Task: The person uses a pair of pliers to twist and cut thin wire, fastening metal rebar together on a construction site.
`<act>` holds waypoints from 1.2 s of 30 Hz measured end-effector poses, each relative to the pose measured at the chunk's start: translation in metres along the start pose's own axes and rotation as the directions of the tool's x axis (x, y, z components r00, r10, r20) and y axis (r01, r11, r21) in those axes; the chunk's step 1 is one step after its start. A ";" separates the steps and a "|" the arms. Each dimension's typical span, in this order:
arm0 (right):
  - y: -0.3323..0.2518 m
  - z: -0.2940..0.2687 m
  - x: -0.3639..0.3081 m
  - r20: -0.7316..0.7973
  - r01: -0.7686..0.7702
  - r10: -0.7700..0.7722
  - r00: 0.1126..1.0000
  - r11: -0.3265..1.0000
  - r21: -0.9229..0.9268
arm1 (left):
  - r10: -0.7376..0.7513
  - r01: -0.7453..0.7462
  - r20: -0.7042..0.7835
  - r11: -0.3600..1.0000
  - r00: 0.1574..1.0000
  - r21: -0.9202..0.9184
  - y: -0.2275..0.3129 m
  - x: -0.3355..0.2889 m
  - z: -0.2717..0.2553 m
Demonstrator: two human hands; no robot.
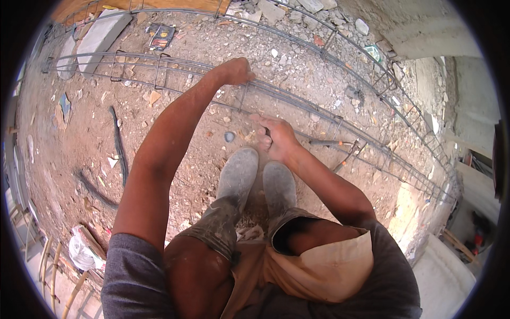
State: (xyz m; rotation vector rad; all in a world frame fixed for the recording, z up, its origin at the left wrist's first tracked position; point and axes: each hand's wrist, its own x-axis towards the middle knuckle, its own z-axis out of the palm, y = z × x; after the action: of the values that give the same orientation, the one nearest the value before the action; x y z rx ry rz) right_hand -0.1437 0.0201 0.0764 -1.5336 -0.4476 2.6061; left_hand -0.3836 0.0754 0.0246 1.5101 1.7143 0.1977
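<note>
A long rebar cage (303, 102) of thin steel bars and square stirrups lies across the ground in front of my boots. My left hand (237, 72) is closed on its far upper bars, with the fingertips partly hidden. Closer to me, my right hand (277, 135) has its index finger reaching to the cage's near bar. Its other fingers are curled in, with a dark spot between them that I cannot make out. Pincers (348, 153) with dark, orange-marked handles rest at the cage, to the right of my right hand.
A second rebar cage (324, 51) runs farther off, curving down the right. Concrete blocks (103, 40) lie at the far left near a dark packet (160, 36). Dark strips (118, 143) and a white bag (83, 247) are on my left. Rubble (297, 21) covers the far ground.
</note>
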 end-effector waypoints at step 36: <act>0.019 0.035 0.051 0.093 0.213 -0.271 0.958 0.891 0.401 | -0.108 0.098 0.158 0.993 0.982 0.066 -0.042 0.047 -0.009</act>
State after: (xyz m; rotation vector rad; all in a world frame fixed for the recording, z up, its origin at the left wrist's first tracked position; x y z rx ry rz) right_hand -0.1976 0.0058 0.0432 -1.0888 -0.1086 2.4318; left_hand -0.4178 0.1092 -0.0168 1.4337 1.6753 -0.0286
